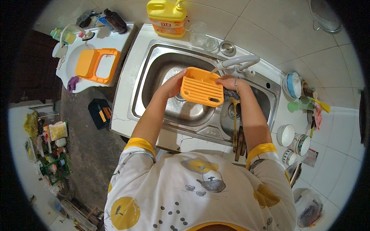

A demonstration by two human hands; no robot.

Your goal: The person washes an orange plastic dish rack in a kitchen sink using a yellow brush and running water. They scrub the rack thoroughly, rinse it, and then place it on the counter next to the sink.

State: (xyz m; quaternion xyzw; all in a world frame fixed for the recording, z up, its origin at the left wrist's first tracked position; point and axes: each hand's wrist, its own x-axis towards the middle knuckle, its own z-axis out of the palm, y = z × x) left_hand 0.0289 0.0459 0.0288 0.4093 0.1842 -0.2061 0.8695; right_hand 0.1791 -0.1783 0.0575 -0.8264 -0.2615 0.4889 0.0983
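Observation:
An orange slotted plastic rack [202, 90], with an oblong hole near two corners, is tilted over the large basin of the steel sink [148, 104]. My left hand [174, 83] grips its left edge. At its upper right corner my right hand [227, 81] is closed on the rim. The grey faucet [243, 60] has its spout end just above the rack's far side; whether water runs from it I cannot tell. Beside my right wrist, a brownish long-handled tool [235, 115] lies across the small basin. Most of my fingertips are hidden by the rack.
A yellow detergent jug [167, 19] and glass jars [198, 34] stand behind the sink. On the white washbasin [73, 61] at left rests an orange two-part bin [96, 65]. Bowls [286, 135] line the right counter. A black dustpan [99, 113] lies on the floor.

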